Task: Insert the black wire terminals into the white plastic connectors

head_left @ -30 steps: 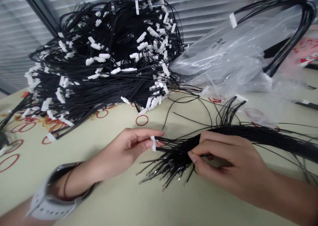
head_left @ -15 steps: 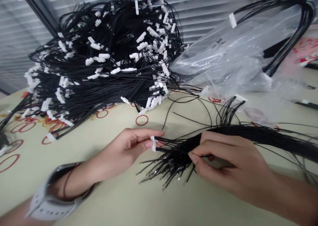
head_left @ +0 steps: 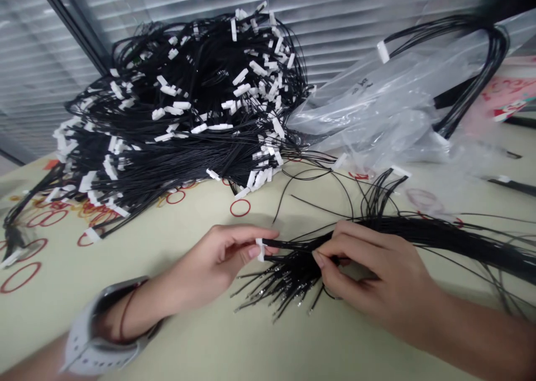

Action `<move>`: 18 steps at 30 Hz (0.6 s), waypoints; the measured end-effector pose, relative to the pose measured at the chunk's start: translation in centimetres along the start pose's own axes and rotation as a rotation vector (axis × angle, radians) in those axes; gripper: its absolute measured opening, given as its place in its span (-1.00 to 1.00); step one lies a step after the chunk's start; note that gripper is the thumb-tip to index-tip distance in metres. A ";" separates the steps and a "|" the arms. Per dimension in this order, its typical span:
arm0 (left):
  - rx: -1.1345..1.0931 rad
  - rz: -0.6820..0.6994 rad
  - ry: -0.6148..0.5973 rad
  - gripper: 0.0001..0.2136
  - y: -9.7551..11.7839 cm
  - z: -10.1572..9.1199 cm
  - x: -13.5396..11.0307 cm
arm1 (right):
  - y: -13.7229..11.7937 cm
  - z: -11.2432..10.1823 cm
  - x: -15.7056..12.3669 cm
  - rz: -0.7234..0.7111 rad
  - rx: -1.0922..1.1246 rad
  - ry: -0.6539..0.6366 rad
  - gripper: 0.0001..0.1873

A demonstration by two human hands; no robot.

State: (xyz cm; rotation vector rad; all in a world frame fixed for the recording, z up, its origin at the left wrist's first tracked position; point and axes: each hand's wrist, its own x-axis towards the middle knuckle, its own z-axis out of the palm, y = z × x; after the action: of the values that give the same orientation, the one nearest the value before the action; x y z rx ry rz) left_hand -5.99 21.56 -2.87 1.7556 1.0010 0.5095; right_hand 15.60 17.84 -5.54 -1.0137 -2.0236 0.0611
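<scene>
My left hand pinches a small white plastic connector between thumb and fingers, with black wires running from it. My right hand grips a thick bundle of thin black wires with thumb and fingers, a short way to the right of the connector. Loose wire ends with small metal crimp terminals fan out below and between my hands, touching neither palm. A white strap watch circles my left wrist.
A large tangled heap of black wires with white connectors lies behind my hands. A clear plastic bag and another looped wire bundle sit to its right. Red rubber bands lie on the pale green tabletop, below window blinds.
The whole view has shifted slightly as my head moved. My hands keep the same holds, with my right hand a little closer to the connector.
</scene>
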 end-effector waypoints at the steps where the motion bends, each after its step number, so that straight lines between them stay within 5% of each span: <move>1: 0.028 0.014 0.007 -0.73 0.0 0.1 -0.1 | 0.0 0.1 0.0 0.015 -0.008 0.008 -0.89; 11: 0.446 0.224 0.134 -0.73 1.0 1.6 -0.8 | 0.0 1.1 -0.3 -0.131 -0.344 0.012 -0.85; 18: 0.495 0.265 0.230 -0.75 1.8 2.4 -0.5 | -0.1 1.0 -0.2 -0.169 -0.259 0.077 -0.84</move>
State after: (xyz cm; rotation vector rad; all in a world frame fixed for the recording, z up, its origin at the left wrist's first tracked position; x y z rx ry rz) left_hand -3.82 19.55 -2.19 2.3315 1.1259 0.6840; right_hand 14.94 17.98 -6.25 -0.9812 -2.0741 -0.3329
